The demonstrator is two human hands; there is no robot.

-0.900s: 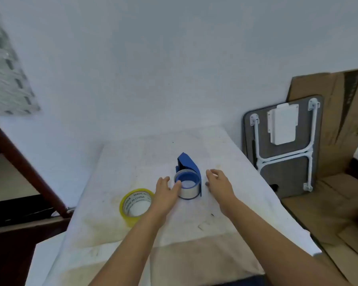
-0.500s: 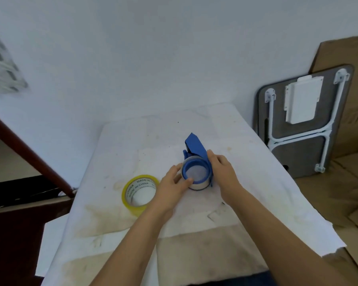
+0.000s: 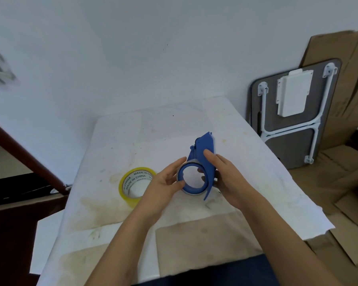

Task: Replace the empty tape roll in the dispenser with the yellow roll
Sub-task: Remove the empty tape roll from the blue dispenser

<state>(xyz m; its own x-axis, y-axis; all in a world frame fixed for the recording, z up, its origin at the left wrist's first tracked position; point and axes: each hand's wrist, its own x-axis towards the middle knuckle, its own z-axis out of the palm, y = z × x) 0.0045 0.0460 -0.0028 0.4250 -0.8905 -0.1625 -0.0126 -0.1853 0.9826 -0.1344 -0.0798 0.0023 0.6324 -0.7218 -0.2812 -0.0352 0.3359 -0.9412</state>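
Note:
A blue tape dispenser [image 3: 205, 153] is lifted off the table and tilted, its round hub facing me. An empty grey roll core [image 3: 191, 194] sits around the blue hub. My right hand [image 3: 225, 176] grips the dispenser's body from the right. My left hand [image 3: 165, 182] holds the ring of the empty roll from the left, thumb on its rim. The yellow tape roll [image 3: 135, 183] lies flat on the table just left of my left hand, printed "MADE IN CHINA" inside.
The table [image 3: 153, 131] is covered with stained white paper and stands against a pale wall. A folded grey table with white legs [image 3: 293, 112] leans at the right, cardboard [image 3: 339, 162] behind and below it. A dark wooden rail [image 3: 25, 153] slants at the left.
Both hands closed in on the dispenser, took hold of it and raised it off the table, tilting it toward me. The yellow roll stayed where it lay.

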